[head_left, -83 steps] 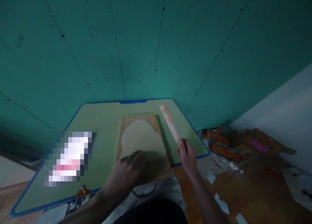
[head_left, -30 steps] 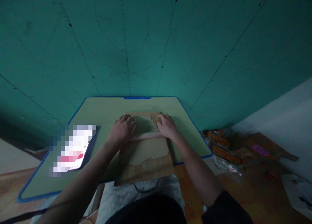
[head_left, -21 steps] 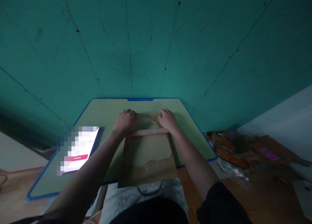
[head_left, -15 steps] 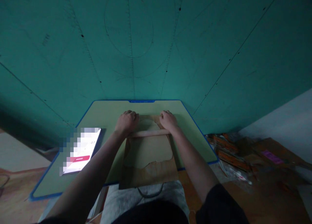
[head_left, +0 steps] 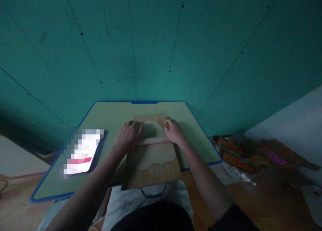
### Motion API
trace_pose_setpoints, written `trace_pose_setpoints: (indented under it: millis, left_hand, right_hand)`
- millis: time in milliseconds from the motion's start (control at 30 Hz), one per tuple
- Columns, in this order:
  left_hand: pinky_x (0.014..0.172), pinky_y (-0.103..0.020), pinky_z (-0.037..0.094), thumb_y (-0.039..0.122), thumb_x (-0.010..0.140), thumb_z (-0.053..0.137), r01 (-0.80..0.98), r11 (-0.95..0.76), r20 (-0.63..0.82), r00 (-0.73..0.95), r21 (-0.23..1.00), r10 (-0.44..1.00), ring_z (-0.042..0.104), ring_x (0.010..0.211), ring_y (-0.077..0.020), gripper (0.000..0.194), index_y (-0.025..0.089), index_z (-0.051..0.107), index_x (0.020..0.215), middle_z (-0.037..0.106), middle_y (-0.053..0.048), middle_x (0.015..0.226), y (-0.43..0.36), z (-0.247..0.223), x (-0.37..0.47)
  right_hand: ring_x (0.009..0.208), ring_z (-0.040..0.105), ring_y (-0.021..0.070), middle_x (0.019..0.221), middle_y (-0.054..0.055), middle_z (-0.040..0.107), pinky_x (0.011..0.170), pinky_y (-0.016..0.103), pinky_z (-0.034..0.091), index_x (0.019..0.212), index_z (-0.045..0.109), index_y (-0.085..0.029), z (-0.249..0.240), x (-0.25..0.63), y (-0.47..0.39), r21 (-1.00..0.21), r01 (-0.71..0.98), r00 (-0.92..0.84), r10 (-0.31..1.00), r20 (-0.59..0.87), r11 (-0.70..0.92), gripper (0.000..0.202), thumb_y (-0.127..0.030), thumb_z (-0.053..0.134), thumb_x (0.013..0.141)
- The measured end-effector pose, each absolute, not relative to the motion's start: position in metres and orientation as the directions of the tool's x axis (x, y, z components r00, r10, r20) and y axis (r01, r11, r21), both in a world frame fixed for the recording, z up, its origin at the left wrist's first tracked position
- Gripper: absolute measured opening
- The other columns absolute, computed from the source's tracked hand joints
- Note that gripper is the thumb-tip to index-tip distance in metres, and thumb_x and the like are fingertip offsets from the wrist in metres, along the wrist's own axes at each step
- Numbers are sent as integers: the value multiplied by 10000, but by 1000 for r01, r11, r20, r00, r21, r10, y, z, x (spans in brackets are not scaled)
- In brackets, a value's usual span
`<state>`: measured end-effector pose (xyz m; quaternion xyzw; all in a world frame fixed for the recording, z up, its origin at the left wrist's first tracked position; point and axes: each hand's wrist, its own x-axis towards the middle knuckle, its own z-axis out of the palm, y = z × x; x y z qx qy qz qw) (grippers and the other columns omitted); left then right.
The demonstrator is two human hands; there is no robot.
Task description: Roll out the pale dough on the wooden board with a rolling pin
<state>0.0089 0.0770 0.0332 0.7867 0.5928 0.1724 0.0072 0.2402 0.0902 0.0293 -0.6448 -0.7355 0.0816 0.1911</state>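
Observation:
A pale rolling pin (head_left: pixel 153 141) lies crosswise on a sheet of rolled-out dough (head_left: pixel 151 154) with an uneven edge. Under the dough is a wooden board (head_left: pixel 153 177), whose near end juts past the table edge. My left hand (head_left: pixel 130 133) is closed over the pin's left end, its knuckles toward the wall. At the other end, my right hand (head_left: pixel 173 130) is curled over the pin, thumb and forefinger close together. Both palms press down and hide the pin's ends.
The small table (head_left: pixel 114 111) has a blue rim and stands against a green wall (head_left: pixel 151 63). A lit tablet or phone (head_left: pixel 87 157), partly pixelated, lies at left. Cardboard (head_left: pixel 279 157) and plastic-wrapped things (head_left: pixel 238 157) sit on the floor at right.
Both hands have drawn slightly toward me, and the rolling pin has rolled nearer along the dough. My left fingers lie a little flatter. The whole view has shifted slightly.

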Motion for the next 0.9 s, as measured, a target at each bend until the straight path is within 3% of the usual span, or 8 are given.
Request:
trace_pose_setpoints:
  millis: [133, 333, 567, 733, 900]
  left_hand:
    - [895, -425, 542, 423, 1021, 399, 950, -240, 270, 182, 198, 945, 668, 1068, -302, 392, 165, 653, 1173, 701, -155, 1177, 48, 32, 14]
    - [910, -478, 552, 461, 1023, 393, 955, -265, 368, 202, 131, 908, 657, 1118, -331, 413, 162, 665, 1105, 705, -182, 1219, 16, 29, 20]
    - [957, -552, 550, 453, 1036, 401, 937, -327, 429, 247, 124, 869, 605, 1260, -395, 428, 130, 652, 1162, 658, -224, 1355, -17, 23, 20]
    - [934, -556, 568, 439, 1016, 464, 908, -394, 483, 284, 141, 828, 606, 1256, -390, 394, 163, 629, 1243, 657, -198, 1367, -42, 15, 15]
    - [960, -528, 589, 373, 990, 547, 856, -488, 512, 345, 173, 787, 593, 1265, -363, 362, 195, 598, 1301, 652, -154, 1383, -63, 2, 5]
  right_hand:
    - [1105, 638, 242, 1216, 121, 684, 933, 356, 484, 1247, 634, -205, 24, 243, 68, -387, 903, -108, 971, 214, 185, 378, -130, 515, 897]
    - [1128, 629, 269, 1207, 136, 697, 974, 383, 489, 1248, 634, -179, 18, 242, 35, -376, 893, -117, 935, 335, 246, 404, -102, 471, 887]
    - [1134, 613, 284, 1240, 152, 686, 972, 414, 502, 1211, 645, -169, 16, 239, -5, -328, 899, -143, 904, 404, 289, 298, -229, 430, 1014]
    - [1138, 613, 287, 1224, 143, 694, 981, 448, 520, 1232, 647, -178, 8, 244, -31, -344, 866, -178, 866, 467, 363, 318, -270, 425, 1023]
    - [1300, 547, 311, 1317, 116, 661, 1070, 517, 504, 1326, 616, -242, 4, 247, -59, -370, 850, -181, 868, 462, 374, 351, -291, 471, 1010]
